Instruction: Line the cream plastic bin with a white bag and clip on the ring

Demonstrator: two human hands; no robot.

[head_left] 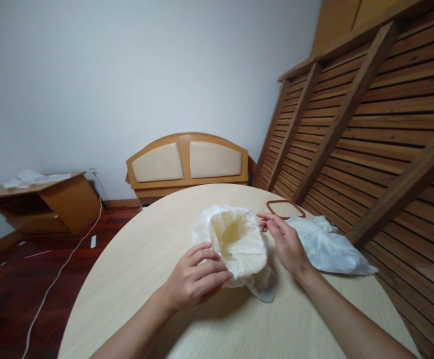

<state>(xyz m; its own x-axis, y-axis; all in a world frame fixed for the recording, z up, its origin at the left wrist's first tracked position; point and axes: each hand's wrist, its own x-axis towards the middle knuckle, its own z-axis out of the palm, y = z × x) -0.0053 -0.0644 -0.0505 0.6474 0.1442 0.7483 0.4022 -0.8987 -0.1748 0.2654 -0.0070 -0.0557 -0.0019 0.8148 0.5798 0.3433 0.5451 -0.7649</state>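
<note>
A small cream bin lined with a thin white plastic bag (237, 239) stands on the round pale wooden table (164, 259). My left hand (196, 276) curls around the near left side of the bin, fingers pressed on the bag. My right hand (282, 242) is at the bin's right rim, thumb and fingers pinching the bag's edge. Part of the bag hangs loose at the bin's front right.
A crumpled white plastic bag (327, 247) lies to the right of my right hand. A brown rounded-rectangle ring (285, 209) lies behind it. A slatted wooden bed frame (370, 114) leans at the right. A headboard (187, 162) and a low cabinet (41, 202) stand by the wall.
</note>
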